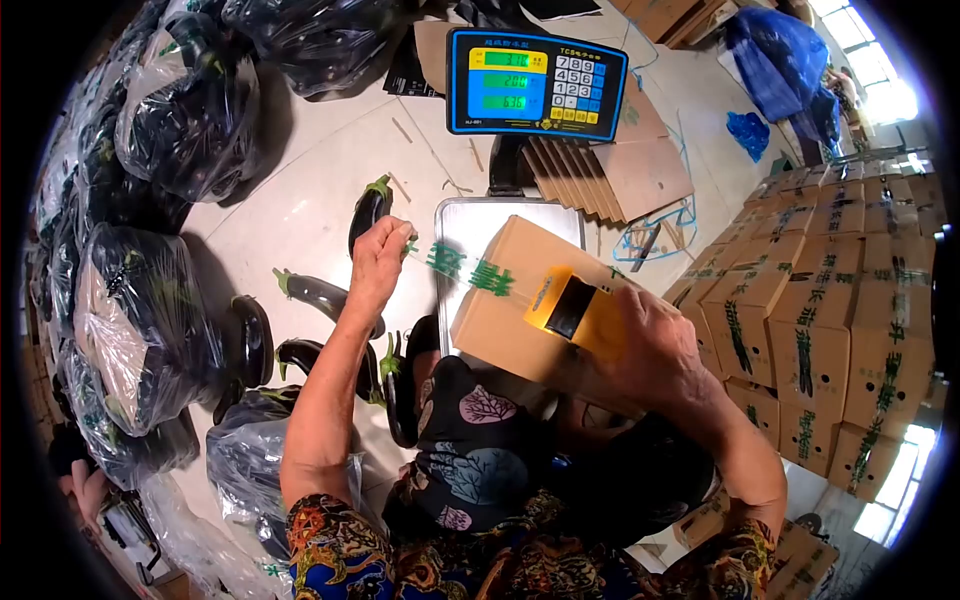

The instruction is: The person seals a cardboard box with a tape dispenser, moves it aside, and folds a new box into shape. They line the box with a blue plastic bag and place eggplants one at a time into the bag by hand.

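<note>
A closed cardboard box lies tilted on the metal plate of a scale. Clear tape with green printing stretches from the box's top towards the left. My left hand is closed, pinching the free end of that tape. In my right hand is a yellow tape dispenser, pressed against the right part of the box. The scale's display stands behind the box with lit green digits. Just behind my left hand lies an eggplant.
Several loose eggplants lie on the floor at the left, beside plastic bags of eggplants. Taped boxes are stacked at the right. Folded cardboard lies behind the scale, and a blue bag is at the back right.
</note>
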A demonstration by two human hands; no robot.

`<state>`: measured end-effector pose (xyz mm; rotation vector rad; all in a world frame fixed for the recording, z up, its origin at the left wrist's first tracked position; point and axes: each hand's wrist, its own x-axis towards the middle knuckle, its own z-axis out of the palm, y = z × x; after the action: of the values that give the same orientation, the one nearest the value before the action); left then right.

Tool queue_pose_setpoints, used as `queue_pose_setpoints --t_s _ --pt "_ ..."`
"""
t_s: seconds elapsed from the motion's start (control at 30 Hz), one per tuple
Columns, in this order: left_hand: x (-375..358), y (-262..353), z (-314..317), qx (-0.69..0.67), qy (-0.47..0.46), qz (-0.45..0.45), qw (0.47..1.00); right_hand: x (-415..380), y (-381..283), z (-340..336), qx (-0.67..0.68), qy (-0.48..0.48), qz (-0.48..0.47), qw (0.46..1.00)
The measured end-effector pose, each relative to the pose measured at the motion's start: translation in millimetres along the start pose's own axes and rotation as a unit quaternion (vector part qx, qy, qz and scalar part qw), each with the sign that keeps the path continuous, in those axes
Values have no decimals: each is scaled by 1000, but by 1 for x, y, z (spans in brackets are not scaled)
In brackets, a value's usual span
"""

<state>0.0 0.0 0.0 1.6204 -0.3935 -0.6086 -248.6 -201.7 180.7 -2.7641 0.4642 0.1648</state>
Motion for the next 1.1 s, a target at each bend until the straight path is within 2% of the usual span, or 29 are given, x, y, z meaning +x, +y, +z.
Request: queue_pose_setpoints --t_s 0.07,0.17,0.33,0.5,0.57,0.67,0.9,0.97,1.07,1.1 --pt "-6 3 -3 1 -1 -9 1000 2 -5 -5 -8 -5 -10 1000" --pt "-3 -8 1 -33 17 -48 998 14 -12 -2 -27 -58 43 997" --pt "3 -21 0 -31 13 -43 998 22 -15 2 -41 -37 19 998" --pt "9 -67 22 -24 -11 -22 999 30 -17 3 -60 -47 14 997" --pt "6 -63 25 -45 -19 -84 995 34 -18 2 -43 -36 -11 998" --pt "5 -64 23 -23 -21 -87 996 40 -24 -3 -40 -91 21 995" --pt "11 -106 49 -12 -31 -48 998 50 -29 1 -59 -78 9 995" --pt "2 -110 63 1 -34 -11 999 51 -28 6 -57 -58 2 997" --pt "-9 -118 86 -27 -52 -26 998 51 -26 9 -60 -60 8 996" --pt "-10 -110 89 49 -37 -3 998 51 -24 11 -57 -50 6 997"
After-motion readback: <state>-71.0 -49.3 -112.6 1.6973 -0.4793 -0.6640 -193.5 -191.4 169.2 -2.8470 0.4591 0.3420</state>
